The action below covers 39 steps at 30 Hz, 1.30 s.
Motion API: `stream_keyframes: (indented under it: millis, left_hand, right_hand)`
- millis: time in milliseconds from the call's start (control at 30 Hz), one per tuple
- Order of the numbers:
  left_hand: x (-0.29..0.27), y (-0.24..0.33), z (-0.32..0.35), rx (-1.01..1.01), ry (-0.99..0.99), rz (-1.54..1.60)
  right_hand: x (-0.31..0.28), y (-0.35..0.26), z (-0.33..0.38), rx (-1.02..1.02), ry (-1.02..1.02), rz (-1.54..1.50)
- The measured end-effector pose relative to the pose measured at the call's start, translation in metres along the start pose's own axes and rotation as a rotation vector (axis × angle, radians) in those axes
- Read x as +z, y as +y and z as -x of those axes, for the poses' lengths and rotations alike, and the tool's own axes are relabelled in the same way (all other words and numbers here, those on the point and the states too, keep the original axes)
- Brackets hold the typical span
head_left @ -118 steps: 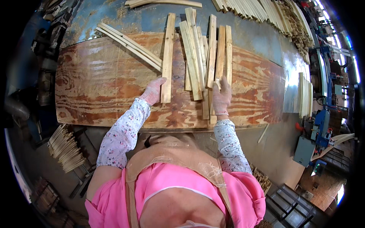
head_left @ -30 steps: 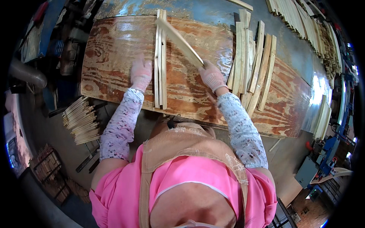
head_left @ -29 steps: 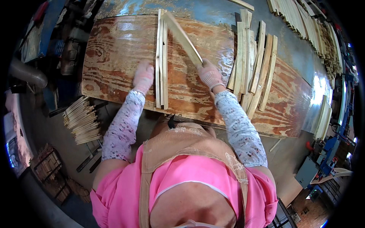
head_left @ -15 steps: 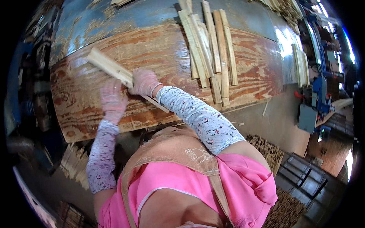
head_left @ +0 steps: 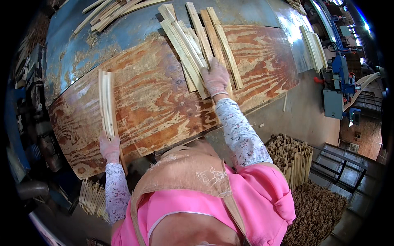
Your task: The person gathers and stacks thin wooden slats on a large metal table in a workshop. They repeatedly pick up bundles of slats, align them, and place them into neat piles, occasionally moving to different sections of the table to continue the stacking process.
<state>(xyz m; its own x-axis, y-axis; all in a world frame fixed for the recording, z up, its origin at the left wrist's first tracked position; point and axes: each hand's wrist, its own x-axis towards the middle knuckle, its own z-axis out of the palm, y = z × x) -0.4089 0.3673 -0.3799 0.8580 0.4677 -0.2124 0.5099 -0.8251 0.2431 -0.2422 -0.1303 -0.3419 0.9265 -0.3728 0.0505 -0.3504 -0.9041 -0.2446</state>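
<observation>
At the left, my left hand (head_left: 109,148), in a pale pink glove, is closed round the near end of a few long pale wooden strips (head_left: 106,100). They lie side by side and point away from me over the worn plywood board (head_left: 154,88). My right hand (head_left: 216,78), gloved too, reaches over the near part of a loose pile of wooden strips (head_left: 184,47). Its thumb and fingers are apart, touching the pile; the strips below the palm are hidden. One strip (head_left: 225,45) runs along the pile's right side.
More strips (head_left: 113,12) lie on the blue metal tabletop (head_left: 135,26) at the far left. Upright bundles of sticks (head_left: 289,160) stand on the floor at my right, with another bundle (head_left: 92,197) at lower left. Blue machinery (head_left: 338,71) stands at the far right.
My hands have parted: the right has let go of the held wood and moved right to the pile. The strips in my left hand have swung from slanting to pointing away from me.
</observation>
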Motion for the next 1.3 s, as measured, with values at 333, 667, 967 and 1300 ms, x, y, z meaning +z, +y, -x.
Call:
stream_keyframes:
  millis: [333,667,967,1300]
  left_hand:
    - [0.016,0.098,-0.012,0.345,0.431,0.137]
    - [0.03,0.284,0.004,-0.088,-0.445,0.983]
    - [0.022,0.096,0.073,-0.118,0.202,-0.35]
    - [0.01,0.069,0.084,-0.363,0.048,-0.057]
  right_hand:
    - [-0.021,0.026,-0.047,0.159,-0.297,-0.424]
    - [-0.004,0.005,0.085,-0.185,-0.517,-0.808]
    - [0.033,0.181,-0.028,-0.037,0.1,0.068]
    - [-0.008,0.209,-0.004,0.051,0.177,0.134]
